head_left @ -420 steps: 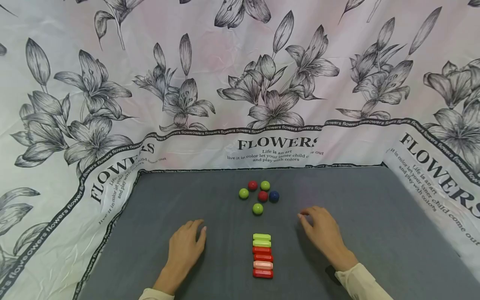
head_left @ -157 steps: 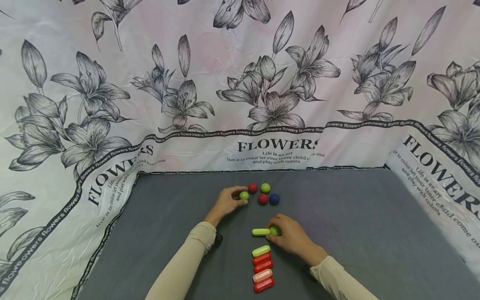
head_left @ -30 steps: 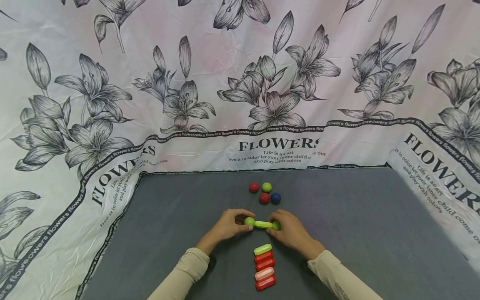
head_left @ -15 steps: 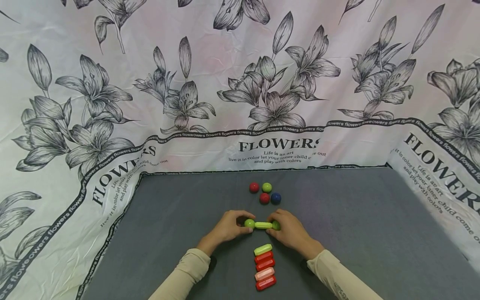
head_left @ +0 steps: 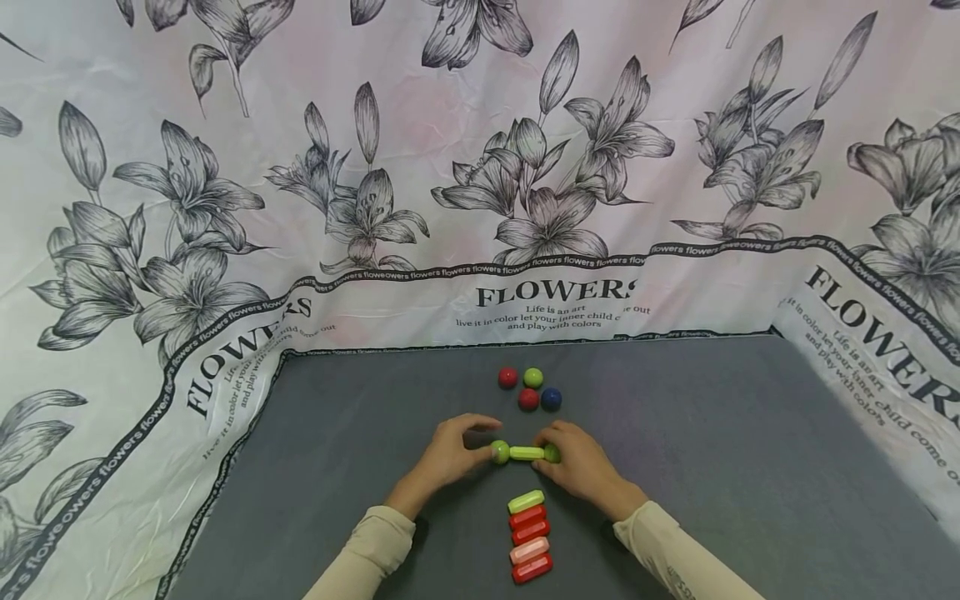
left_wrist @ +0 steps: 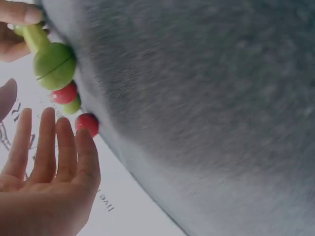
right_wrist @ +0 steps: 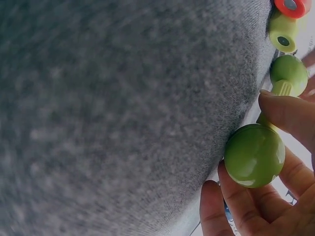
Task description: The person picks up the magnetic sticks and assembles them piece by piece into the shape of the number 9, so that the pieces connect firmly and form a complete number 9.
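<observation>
the left hand (head_left: 448,454) is spreading straight fingers, holding nothing, and is now standing clear of the left green ball (head_left: 500,452) it was gripping half a second ago. the right hand (head_left: 579,468) is pinching the right green ball (right_wrist: 254,156) between curled fingers and thumb. a yellow-green bar (head_left: 527,453) is joining both balls between the hands. farther back, four loose balls (head_left: 528,400) are sitting close; nearer, five loose bars (head_left: 529,532) are lying in a row.
</observation>
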### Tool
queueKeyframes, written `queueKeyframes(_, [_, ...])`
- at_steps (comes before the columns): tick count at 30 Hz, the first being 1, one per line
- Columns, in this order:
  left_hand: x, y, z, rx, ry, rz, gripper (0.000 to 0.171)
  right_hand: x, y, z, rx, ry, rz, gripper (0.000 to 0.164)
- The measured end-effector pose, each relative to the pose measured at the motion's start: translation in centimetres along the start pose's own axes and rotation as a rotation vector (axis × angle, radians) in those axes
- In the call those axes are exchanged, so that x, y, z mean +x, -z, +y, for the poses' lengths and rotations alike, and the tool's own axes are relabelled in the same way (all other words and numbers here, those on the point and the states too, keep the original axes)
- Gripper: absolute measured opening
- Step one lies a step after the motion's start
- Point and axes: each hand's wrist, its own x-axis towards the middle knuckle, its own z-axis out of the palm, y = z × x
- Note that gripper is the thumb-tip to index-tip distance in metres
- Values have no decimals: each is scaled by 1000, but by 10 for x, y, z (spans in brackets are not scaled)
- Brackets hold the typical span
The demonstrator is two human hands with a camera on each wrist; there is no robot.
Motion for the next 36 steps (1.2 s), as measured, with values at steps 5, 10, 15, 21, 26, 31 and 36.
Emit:
queueKeyframes(5, [-3, 2, 14, -14, -25, 34, 34, 0, 0, 0, -6, 8, -9, 19])
queueKeyframes(10, [-9, -4, 26, -19, -58, -13, 32, -1, 1, -1, 3, 14, -17, 19])
queueKeyframes(15, [-14, -11, 36, -170, -66, -120, 34, -2, 2, -2, 11, 22, -8, 19])
queueKeyframes(21, [-20, -23, 36, -315, 15, -230, 33, -3, 4, -3, 10, 41, 17, 17])
queueKeyframes(26, [-23, -34, 29, -302, 59, -218, 30, -3, 2, -1, 4, 32, 5, 19])
queueKeyframes(31, [-26, -39, 28, -305, 114, -224, 27, -2, 2, 0, 1, 28, 4, 20])
queueKeyframes(36, [-27, -43, 27, -270, 130, -231, 27, -2, 1, -1, 4, 18, 2, 20])
